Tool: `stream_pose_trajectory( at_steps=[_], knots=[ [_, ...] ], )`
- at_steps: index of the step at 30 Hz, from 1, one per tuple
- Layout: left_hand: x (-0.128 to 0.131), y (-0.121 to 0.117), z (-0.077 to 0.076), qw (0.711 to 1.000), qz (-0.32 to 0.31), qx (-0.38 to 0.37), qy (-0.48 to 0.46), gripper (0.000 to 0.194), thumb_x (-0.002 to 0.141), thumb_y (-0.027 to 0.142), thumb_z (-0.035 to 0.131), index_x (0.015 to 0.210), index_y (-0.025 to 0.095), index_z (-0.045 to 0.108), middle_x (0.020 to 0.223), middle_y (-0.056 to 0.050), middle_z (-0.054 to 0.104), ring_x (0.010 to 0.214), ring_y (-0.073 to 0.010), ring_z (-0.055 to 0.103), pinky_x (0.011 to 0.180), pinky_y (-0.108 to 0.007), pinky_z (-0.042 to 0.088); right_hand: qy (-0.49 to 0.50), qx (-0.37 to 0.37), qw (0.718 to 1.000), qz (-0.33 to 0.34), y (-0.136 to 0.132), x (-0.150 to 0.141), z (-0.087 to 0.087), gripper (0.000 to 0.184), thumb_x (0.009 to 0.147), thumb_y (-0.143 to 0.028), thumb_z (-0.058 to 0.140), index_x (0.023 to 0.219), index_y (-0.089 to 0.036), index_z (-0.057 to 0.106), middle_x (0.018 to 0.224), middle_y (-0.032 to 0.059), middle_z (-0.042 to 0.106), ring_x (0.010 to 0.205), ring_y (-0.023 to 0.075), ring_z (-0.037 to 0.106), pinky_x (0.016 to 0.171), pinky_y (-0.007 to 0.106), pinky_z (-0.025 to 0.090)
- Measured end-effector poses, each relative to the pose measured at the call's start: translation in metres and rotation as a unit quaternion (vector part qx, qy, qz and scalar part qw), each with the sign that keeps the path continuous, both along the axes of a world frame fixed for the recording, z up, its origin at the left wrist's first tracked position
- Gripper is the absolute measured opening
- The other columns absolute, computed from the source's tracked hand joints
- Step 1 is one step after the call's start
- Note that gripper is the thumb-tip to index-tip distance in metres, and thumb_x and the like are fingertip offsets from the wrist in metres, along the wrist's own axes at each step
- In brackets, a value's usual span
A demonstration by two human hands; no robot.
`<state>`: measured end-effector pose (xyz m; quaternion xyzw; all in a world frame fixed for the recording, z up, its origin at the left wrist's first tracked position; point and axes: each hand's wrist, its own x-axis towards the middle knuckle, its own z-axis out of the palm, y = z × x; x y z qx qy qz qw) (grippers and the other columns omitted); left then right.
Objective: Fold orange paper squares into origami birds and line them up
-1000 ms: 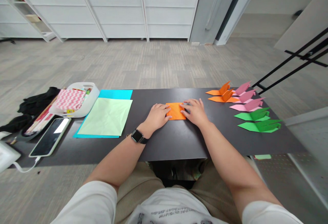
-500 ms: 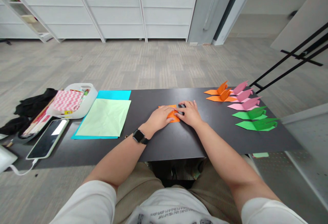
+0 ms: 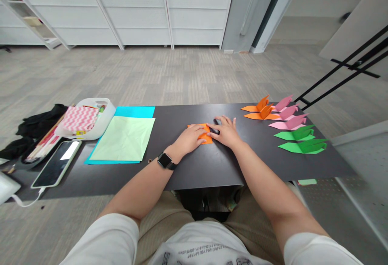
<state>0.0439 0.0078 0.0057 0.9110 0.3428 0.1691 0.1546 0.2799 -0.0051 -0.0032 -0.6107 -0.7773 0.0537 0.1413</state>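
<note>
A small folded sheet of orange origami paper (image 3: 207, 138) lies flat on the dark table in front of me. My left hand (image 3: 190, 138) rests over its left part, fingers stretched out and pressing it down, so that side is hidden. At the paper's right edge is my right hand (image 3: 226, 131), fingers spread, with thumb and index fingertips touching the paper or very close to it. Neither hand is wrapped around anything.
On the right stand folded paper cranes: orange (image 3: 261, 111), pink (image 3: 289, 121) and green (image 3: 303, 147). Left are light green paper (image 3: 129, 137) over blue sheets (image 3: 136, 112), a white basket (image 3: 106, 119), a phone (image 3: 57, 164) with cable, and black cloth (image 3: 39, 121).
My right hand has shifted slightly to the right and its fingers have spread. My left hand and the orange paper stay almost where they were.
</note>
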Motion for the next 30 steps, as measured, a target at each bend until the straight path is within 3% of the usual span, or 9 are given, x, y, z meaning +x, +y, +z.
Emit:
stream_pose_trajectory(
  at_steps=[3,5,10,16,21,25,30],
  knots=[
    [0.0,0.001,-0.001,1.0,-0.003,0.002,0.014,0.034,0.102,0.031,0.065,0.135,0.024,0.071,0.151,-0.011,0.064,0.142,-0.0276,0.057,0.124,-0.05,0.04,0.002,0.006,1.0,-0.018,0.001,0.004,-0.002,0.061,0.095,-0.063,0.069,0.15,-0.037,0.063,0.16,0.01,0.053,0.153,0.0457,0.036,0.121,0.085,0.012],
    [0.0,0.002,-0.003,1.0,-0.009,0.006,0.021,0.034,0.104,0.032,0.062,0.135,0.022,0.071,0.153,-0.012,0.063,0.144,-0.0262,0.056,0.126,-0.049,0.038,0.021,0.037,0.998,-0.037,0.002,0.006,-0.001,0.063,0.096,-0.06,0.067,0.152,-0.031,0.062,0.158,0.0121,0.055,0.151,0.0435,0.04,0.123,0.082,0.013],
    [0.0,0.005,-0.007,1.0,-0.016,0.015,0.013,0.036,0.106,0.029,0.059,0.139,0.021,0.068,0.156,-0.011,0.061,0.148,-0.0242,0.054,0.129,-0.047,0.036,0.074,0.112,0.991,0.024,0.008,0.004,0.001,0.027,0.102,-0.041,0.063,0.122,-0.03,0.077,0.137,0.0058,0.071,0.138,0.0293,0.055,0.13,0.06,0.021],
    [0.0,0.005,-0.007,1.0,-0.008,0.002,-0.024,0.037,0.104,0.029,0.063,0.139,0.019,0.066,0.153,-0.012,0.064,0.145,-0.0245,0.057,0.129,-0.046,0.038,0.072,0.048,0.99,0.11,0.013,-0.003,0.0,0.018,0.1,-0.03,0.064,0.109,-0.029,0.079,0.12,0.0042,0.078,0.118,0.026,0.062,0.111,0.046,0.041],
    [-0.001,0.004,-0.002,1.0,-0.001,-0.007,-0.022,0.038,0.103,0.03,0.064,0.138,0.019,0.066,0.152,-0.013,0.064,0.144,-0.0254,0.057,0.129,-0.047,0.039,0.051,0.027,0.99,0.13,0.01,0.003,0.005,0.02,0.099,-0.032,0.067,0.115,-0.031,0.078,0.126,0.0035,0.078,0.122,0.0272,0.062,0.116,0.051,0.036],
    [-0.001,0.003,0.002,1.0,0.004,-0.014,-0.015,0.039,0.102,0.03,0.063,0.14,0.021,0.065,0.152,-0.012,0.064,0.144,-0.0258,0.058,0.128,-0.049,0.041,0.039,0.001,0.989,0.139,0.003,0.007,0.011,0.031,0.097,-0.034,0.069,0.127,-0.036,0.075,0.137,0.0032,0.074,0.131,0.0296,0.06,0.124,0.061,0.027],
    [-0.001,0.004,0.002,0.999,-0.008,-0.015,-0.031,0.035,0.103,0.028,0.061,0.137,0.02,0.067,0.148,-0.011,0.067,0.143,-0.0247,0.059,0.128,-0.048,0.039,0.043,-0.026,0.988,0.148,-0.006,0.011,0.017,0.04,0.094,-0.035,0.074,0.134,-0.037,0.071,0.146,0.0029,0.069,0.137,0.0302,0.057,0.126,0.066,0.023]
  ],
)
